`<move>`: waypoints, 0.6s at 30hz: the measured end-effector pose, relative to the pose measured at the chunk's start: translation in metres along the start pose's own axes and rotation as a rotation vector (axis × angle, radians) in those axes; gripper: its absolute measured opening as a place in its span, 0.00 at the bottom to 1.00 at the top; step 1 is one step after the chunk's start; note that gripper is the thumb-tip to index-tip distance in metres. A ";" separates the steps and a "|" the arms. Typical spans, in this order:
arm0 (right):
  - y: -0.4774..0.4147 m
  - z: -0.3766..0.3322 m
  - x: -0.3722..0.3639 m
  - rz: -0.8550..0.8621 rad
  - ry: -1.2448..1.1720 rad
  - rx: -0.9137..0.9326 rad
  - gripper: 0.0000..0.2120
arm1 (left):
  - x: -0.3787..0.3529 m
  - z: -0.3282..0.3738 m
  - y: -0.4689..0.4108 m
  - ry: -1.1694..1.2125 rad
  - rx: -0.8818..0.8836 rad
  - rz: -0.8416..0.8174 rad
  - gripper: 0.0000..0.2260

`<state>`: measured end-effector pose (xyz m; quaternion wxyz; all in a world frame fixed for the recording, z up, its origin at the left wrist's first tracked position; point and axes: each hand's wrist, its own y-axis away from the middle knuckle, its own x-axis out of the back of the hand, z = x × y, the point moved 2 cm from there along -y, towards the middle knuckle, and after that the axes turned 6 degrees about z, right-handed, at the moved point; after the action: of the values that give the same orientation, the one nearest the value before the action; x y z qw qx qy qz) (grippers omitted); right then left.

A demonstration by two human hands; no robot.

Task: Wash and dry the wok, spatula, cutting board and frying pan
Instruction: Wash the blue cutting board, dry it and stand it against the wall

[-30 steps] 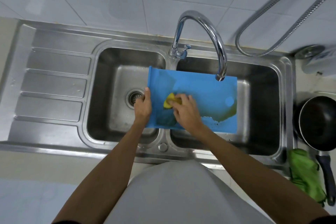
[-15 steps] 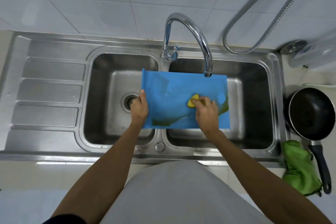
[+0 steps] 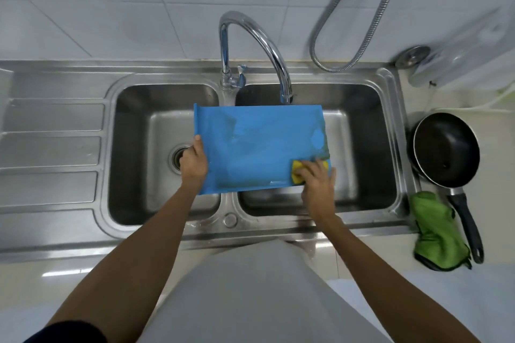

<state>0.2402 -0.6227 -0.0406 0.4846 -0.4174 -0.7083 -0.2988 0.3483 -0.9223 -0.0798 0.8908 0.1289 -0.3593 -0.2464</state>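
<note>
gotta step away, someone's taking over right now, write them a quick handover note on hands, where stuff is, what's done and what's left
Left hand: grip on the left edge of the blue cutting board, holding it over the divider of the double sink.
Right hand: pressing a yellow sponge on the board's near right corner.
Frying pan sits on the counter right of the sink, green cloth beside its handle.
Wok and spatula: not in view.
Done: nothing clearly finished; board is mid-scrub, no water running from the faucet.
Left: rinse and dry the board, then the rest.

Left hand (image 3: 194,165) gripping, right hand (image 3: 317,179) pressing.
</note>
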 end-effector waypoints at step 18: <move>0.015 0.009 -0.010 0.066 -0.234 -0.110 0.19 | 0.001 0.007 0.009 0.007 -0.016 0.024 0.28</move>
<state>0.2515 -0.6108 -0.0528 0.3846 -0.4984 -0.7284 -0.2705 0.3469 -0.9156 -0.0701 0.8960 0.1181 -0.3557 -0.2380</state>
